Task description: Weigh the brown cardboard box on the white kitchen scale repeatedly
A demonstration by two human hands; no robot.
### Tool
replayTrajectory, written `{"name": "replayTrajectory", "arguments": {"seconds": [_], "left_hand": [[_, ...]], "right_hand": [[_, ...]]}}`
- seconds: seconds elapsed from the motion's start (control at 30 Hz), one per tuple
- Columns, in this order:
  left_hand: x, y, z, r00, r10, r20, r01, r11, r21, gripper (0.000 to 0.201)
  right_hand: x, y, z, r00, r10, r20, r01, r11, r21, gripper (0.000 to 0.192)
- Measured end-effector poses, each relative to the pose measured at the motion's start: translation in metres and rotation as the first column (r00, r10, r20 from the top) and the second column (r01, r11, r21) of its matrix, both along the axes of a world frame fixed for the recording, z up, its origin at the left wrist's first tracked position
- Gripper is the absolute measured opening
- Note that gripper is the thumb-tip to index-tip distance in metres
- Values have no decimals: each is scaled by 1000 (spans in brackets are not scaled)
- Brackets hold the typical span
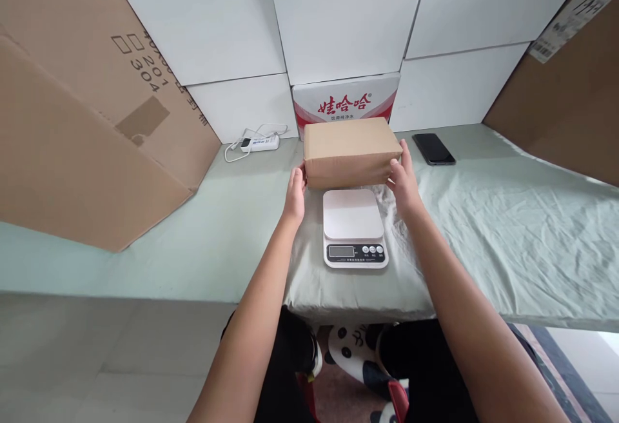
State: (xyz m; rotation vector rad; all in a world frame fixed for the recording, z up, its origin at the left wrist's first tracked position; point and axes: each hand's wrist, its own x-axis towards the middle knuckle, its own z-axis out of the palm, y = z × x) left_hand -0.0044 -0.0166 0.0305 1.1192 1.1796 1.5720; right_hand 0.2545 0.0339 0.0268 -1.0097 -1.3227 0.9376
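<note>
A closed brown cardboard box (352,141) is held between my two hands, just behind the kitchen scale. My left hand (295,194) grips its left end, the fingers partly hidden by the box. At the right end, my right hand (404,177) has its thumb on the front face and its fingers around the side. In front of the box the white kitchen scale (353,215) sits on the cloth, its platform bare and its display dark. Whether the box's underside touches the table I cannot tell.
A green cloth covers the table (232,229). A white power strip (261,144) with a cable lies back left, a black phone (434,149) back right. White panels and a printed carton (345,97) stand behind. Large cardboard sheets flank the left (97,120) and right (561,94).
</note>
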Motion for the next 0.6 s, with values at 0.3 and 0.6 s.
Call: {"name": "replayTrajectory", "arguments": {"seconds": [0.3,0.6], "left_hand": [[6,-34,7,997,48,53,-53,994,91,61],[15,-71,9,996,53,67,-64,984,168,60]], "right_hand": [[7,-51,22,995,-85,58,83,996,36,73],[10,-121,17,989,-124,86,109,982,154,67]]}}
